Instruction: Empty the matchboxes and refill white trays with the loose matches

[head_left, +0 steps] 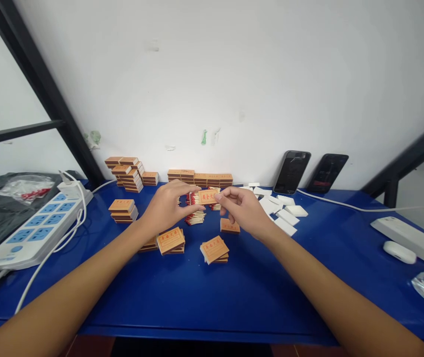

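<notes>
Between my two hands, above the blue table (256, 292), is a matchbox (209, 197) with an orange printed sleeve. Its tray is partly out at the left, with red-tipped matches showing in it. My left hand (169, 203) pinches the tray end between thumb and fingers. At the other end, my right hand (247, 208) is closed on the sleeve, its thumb in front. Loose matches (196, 218) lie in a pile just below and behind the box. Nearer me are small stacks of matchboxes (214, 248), and one matchbox (230, 226) lies close to my right hand.
Matchbox stacks (133, 179) and a matchbox row (212, 179) stand along the wall. White trays (285, 217) lie scattered right of my hands. Two phones (292, 171) lean on the wall. A power strip (37, 225) with cables is left; a white case (399, 252) is right.
</notes>
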Available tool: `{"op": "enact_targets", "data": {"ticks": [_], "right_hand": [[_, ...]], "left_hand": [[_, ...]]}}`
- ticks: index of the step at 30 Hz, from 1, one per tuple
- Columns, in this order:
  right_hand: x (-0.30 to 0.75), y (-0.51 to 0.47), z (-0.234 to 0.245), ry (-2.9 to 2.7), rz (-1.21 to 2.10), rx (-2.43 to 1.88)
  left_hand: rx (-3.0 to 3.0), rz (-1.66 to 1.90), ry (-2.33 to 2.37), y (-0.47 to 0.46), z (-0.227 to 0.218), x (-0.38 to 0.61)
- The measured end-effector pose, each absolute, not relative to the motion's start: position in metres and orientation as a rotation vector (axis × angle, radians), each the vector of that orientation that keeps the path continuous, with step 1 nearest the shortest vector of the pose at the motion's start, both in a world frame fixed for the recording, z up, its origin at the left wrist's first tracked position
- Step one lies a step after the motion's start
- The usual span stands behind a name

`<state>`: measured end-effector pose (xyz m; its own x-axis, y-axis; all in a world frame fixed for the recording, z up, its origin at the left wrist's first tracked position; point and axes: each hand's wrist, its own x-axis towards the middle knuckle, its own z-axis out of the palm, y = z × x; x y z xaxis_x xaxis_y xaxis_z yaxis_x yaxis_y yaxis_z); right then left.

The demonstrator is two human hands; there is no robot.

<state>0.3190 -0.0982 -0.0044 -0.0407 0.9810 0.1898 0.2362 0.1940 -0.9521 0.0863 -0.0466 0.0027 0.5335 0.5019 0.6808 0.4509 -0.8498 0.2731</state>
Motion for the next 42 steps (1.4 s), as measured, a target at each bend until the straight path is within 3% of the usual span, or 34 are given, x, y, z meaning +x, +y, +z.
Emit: {"op": "enact_targets", "data": {"ticks": [5,12,19,30,42], "right_hand": [[0.335,-0.093,0.007,-1.474,0.825,-1.364],[0.429,-0.074,0.027,-1.494,0.259,-1.775],[0.467,-0.075,0.026,-1.411,0.351,-1.922],[0.384,-0.02,0.009,-1.342,0.493,-1.719],[0.304,0.046,-0.002,-1.488,0.326,-1.83]], "left_hand": [[2.69,1.204,0.893,-0.044,0.004,0.083],[2.686,1.183,0.924,-0.04,0.007,0.081],[2.725,1.159,0.914,-0.041,0.008,0.081],[2.768,1.157,1.028,-0.024,0.002,0.07],[3.011,1.033,1.195,-0.018,0.005,0.059]]}}
